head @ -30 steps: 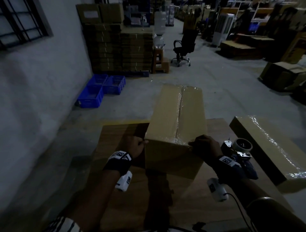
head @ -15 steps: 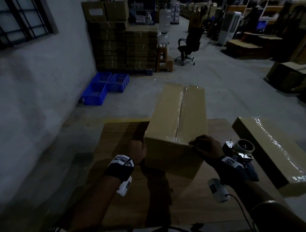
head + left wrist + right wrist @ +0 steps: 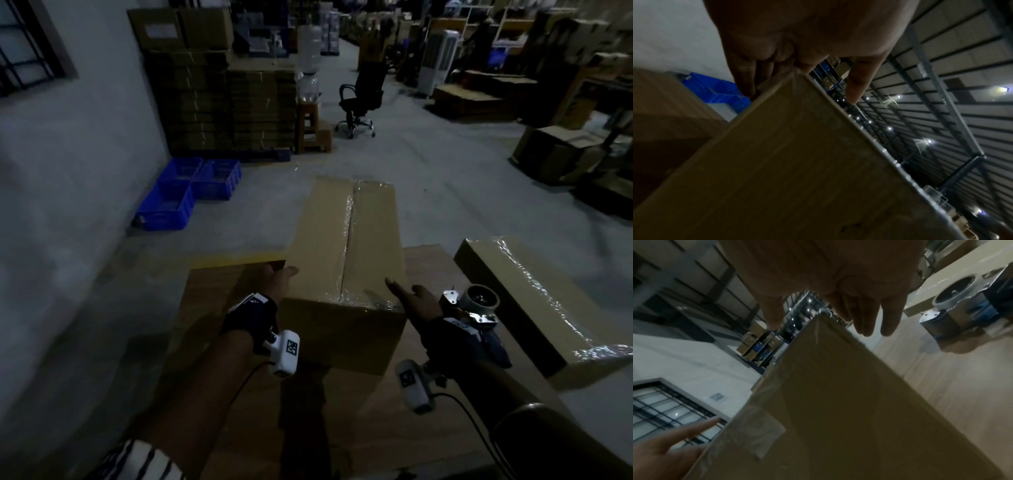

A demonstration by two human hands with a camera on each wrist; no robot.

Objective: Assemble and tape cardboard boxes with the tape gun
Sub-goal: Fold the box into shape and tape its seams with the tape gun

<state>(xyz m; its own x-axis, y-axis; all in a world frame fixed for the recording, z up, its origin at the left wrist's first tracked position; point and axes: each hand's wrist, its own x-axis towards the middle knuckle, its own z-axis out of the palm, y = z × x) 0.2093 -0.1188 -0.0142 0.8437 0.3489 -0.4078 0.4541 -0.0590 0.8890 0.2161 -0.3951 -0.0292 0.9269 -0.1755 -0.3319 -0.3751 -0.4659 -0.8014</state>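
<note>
A long cardboard box [image 3: 346,246] lies on the wooden table [image 3: 212,291], its top seam covered with clear tape. My left hand [image 3: 279,279] lies flat along the box's left side near the front corner, fingers straight. In the left wrist view the fingers [image 3: 857,81] reach past the box edge [image 3: 797,146]. My right hand [image 3: 407,296] is open at the box's right front corner, the thumb over the top. The right wrist view shows straight fingers [image 3: 875,318] beside the box [image 3: 838,402]. The tape gun [image 3: 474,305] sits on the table just right of my right wrist.
A second taped box [image 3: 548,308] lies at the table's right edge. Blue crates [image 3: 186,192] stand on the floor by the left wall. Stacked flat cartons [image 3: 222,102], a water dispenser [image 3: 308,68] and an office chair [image 3: 361,99] are farther back.
Both hands have let go of the box's front corners and now lie with straight fingers along its sides. The box sits lower and more level than a second ago.
</note>
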